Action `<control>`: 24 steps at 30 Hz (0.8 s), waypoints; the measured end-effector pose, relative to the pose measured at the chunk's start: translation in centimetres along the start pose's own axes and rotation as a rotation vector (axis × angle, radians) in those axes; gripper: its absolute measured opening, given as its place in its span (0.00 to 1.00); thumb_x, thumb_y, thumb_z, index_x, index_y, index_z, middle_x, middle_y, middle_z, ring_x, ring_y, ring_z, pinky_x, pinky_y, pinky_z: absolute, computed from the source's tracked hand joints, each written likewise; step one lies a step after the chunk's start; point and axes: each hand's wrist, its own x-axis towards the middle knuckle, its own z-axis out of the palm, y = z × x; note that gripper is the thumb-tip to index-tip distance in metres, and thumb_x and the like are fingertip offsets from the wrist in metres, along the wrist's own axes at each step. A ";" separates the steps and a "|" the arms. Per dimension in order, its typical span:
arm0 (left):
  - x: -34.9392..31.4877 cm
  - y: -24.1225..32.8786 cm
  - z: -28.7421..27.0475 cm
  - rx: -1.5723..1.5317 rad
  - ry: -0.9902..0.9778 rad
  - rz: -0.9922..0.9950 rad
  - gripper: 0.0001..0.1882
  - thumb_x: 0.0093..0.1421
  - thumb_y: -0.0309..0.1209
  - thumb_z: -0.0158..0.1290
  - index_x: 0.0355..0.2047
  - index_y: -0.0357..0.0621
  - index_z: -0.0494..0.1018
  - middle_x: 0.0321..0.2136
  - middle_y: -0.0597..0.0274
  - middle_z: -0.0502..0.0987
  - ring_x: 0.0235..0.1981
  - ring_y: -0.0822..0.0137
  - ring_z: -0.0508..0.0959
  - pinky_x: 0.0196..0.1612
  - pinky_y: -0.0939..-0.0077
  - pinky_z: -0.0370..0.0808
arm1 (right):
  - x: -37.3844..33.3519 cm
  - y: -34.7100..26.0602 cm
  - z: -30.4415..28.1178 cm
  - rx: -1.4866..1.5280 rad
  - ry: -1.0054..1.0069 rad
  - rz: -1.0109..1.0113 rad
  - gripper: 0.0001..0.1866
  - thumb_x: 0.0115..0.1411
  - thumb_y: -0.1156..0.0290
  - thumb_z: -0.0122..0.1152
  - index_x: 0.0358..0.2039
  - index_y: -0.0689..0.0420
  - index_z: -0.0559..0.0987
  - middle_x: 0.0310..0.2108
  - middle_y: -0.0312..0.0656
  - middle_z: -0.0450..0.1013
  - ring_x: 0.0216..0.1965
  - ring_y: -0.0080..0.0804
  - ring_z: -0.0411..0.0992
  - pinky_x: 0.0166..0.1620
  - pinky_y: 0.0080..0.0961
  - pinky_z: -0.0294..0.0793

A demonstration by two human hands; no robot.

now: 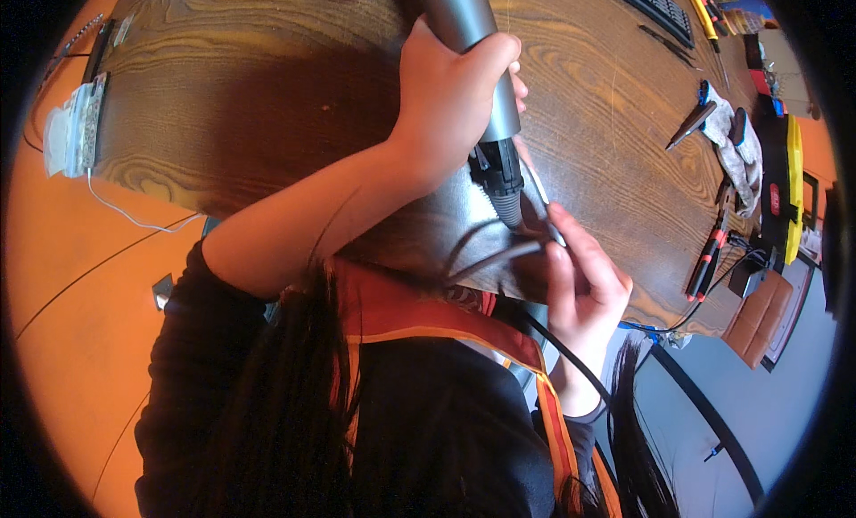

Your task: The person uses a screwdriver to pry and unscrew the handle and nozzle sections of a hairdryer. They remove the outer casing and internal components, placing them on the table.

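Note:
My left hand (446,99) is wrapped round a grey tube-shaped handle (501,117), which looks like a hair dryer's. Its top runs out of view. From the handle's lower end sticks a black inner part (496,166) with a ribbed cord sleeve (508,209). My right hand (588,282) is closed, thumb and fingers pinching a thin light-grey strip (539,190) beside the sleeve; its kind cannot be made out. A dark cord (495,259), blurred, loops close to the right fingertips. Another stretch of black cord (571,357) crosses the right wrist.
The brown wood-grain table (615,152) carries grey work gloves (736,152), red-and-black pliers (709,259) and a black keyboard (651,5) along its right side. A yellow-handled screwdriver (703,17) lies at the far right. At the left edge is a pale plastic-wrapped object (76,130) with a white cable.

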 end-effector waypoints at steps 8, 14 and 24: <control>-0.5 2.4 0.2 -0.395 -0.214 -0.079 0.28 0.58 0.57 0.40 0.30 0.39 0.64 0.21 0.57 0.71 0.21 0.65 0.74 0.27 0.72 0.74 | 0.3 -1.4 -0.7 0.691 0.395 0.118 0.15 0.60 0.66 0.51 0.43 0.62 0.69 0.18 0.35 0.66 0.13 0.15 0.59 0.15 0.13 0.56; -0.2 5.5 0.5 -0.665 -0.512 -0.175 0.25 0.58 0.56 0.41 0.40 0.47 0.58 0.25 0.61 0.66 0.21 0.68 0.69 0.25 0.74 0.69 | -1.3 -5.8 -1.1 1.821 -0.022 -0.014 0.17 0.47 0.78 0.64 0.26 0.53 0.61 0.16 0.41 0.63 0.13 0.32 0.66 0.13 0.24 0.65; -0.2 6.3 1.5 -1.619 -0.651 -0.916 0.24 0.46 0.39 0.64 0.33 0.39 0.63 0.28 0.65 0.67 0.31 0.70 0.73 0.36 0.80 0.75 | -1.1 -13.1 4.0 2.313 -0.615 -0.652 0.10 0.48 0.76 0.57 0.28 0.54 0.65 0.37 0.60 0.70 0.30 0.45 0.73 0.34 0.29 0.74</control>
